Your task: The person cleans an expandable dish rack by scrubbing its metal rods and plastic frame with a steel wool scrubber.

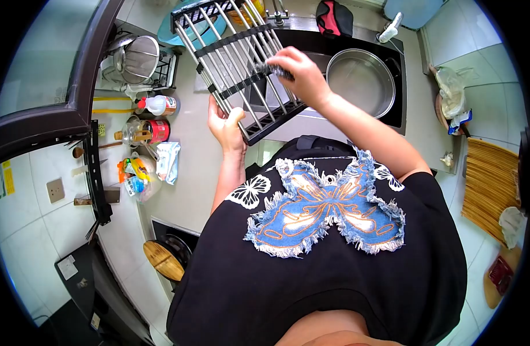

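slatted rack (239,86), held tilted at the left end of the sink (399,109): left grip (226,128) clasping its near left edge, right grip (302,75) pinching a wiry scrubber (281,72). scrubbing pressure against this single-handed support could twist the rack loose.

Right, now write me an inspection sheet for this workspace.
Surface: pale counter, with items along its left side.
Job's things: rack of metal bars with black strips, held tilted; dark scrubber against it.
Clutter: red-capped bottle, red can and blue-and-white packet at left; large metal pot right of the rack.
Hands: left hand grips the rack's near edge; right hand holds the scrubber.
Cables: none clearly made out.
Surroundings: tiled walls, wall socket at left, slatted mat at right.
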The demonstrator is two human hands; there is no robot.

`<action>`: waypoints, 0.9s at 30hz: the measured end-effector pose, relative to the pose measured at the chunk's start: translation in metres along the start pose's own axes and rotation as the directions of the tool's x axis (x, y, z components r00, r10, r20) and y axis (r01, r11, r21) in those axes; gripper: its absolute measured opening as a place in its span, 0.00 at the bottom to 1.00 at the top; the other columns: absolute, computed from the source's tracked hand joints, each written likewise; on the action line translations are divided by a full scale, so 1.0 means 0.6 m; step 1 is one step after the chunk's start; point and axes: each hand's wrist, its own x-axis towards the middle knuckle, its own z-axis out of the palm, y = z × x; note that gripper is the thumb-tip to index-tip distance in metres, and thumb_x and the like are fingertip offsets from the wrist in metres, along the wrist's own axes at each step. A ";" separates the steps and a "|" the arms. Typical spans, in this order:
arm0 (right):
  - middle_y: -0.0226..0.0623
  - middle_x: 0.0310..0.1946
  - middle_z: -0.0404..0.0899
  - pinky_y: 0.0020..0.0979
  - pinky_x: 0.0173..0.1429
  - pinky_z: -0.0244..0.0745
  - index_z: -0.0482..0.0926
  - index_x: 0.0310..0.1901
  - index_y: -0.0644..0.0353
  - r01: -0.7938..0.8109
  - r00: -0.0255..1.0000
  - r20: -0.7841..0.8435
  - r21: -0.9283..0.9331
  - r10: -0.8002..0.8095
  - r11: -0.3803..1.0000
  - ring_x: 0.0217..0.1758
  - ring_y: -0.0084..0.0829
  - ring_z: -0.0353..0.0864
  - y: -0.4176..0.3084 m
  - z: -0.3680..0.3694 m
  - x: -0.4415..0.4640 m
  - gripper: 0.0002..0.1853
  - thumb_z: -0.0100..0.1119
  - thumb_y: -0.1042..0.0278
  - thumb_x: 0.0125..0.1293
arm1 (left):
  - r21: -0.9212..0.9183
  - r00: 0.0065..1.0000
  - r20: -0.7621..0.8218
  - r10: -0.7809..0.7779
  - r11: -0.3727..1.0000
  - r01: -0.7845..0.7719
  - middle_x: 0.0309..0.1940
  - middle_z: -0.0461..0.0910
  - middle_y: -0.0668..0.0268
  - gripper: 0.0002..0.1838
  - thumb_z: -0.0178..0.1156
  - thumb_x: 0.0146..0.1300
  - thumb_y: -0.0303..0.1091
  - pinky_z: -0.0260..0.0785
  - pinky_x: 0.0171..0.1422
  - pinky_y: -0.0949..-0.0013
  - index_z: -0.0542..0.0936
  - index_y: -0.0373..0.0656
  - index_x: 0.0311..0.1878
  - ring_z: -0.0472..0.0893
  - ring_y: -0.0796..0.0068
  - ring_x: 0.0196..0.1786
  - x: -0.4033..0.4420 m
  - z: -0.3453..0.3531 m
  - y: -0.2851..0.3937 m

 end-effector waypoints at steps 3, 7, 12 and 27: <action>0.38 0.48 0.80 0.39 0.60 0.81 0.84 0.53 0.53 -0.026 0.991 0.130 -0.008 0.027 1.000 0.55 0.44 0.82 -0.002 0.012 -0.040 0.25 0.72 0.83 0.52 | -0.040 0.998 -0.054 0.041 0.998 -0.043 0.34 0.73 0.73 0.38 0.60 0.53 0.21 0.61 0.27 0.81 0.72 0.40 0.72 0.73 0.85 0.28 0.001 0.010 0.000; 0.37 0.46 0.82 0.38 0.55 0.82 0.85 0.51 0.55 0.003 1.000 -0.018 0.042 -0.003 0.999 0.51 0.43 0.84 -0.014 0.001 -0.010 0.23 0.71 0.84 0.52 | -0.057 0.991 -0.086 0.099 0.993 -0.104 0.35 0.74 0.74 0.33 0.58 0.52 0.19 0.64 0.33 0.80 0.76 0.38 0.67 0.73 0.84 0.32 0.014 0.014 -0.003; 0.35 0.49 0.82 0.39 0.62 0.80 0.86 0.49 0.53 0.140 0.990 0.015 0.045 -0.140 0.989 0.56 0.42 0.82 -0.011 0.021 0.013 0.25 0.69 0.85 0.47 | -0.058 0.996 -0.045 0.083 0.995 -0.086 0.37 0.75 0.77 0.32 0.58 0.49 0.16 0.67 0.40 0.79 0.76 0.38 0.62 0.73 0.86 0.34 0.005 0.034 -0.006; 0.33 0.47 0.84 0.38 0.60 0.80 0.87 0.45 0.53 0.127 0.992 0.009 -0.045 -0.127 0.991 0.54 0.40 0.82 0.029 0.005 -0.015 0.22 0.68 0.86 0.46 | -0.033 0.939 -0.073 0.337 0.940 -0.340 0.49 0.73 0.74 0.44 0.66 0.46 0.19 0.66 0.48 0.82 0.68 0.37 0.73 0.71 0.86 0.42 0.039 0.059 -0.044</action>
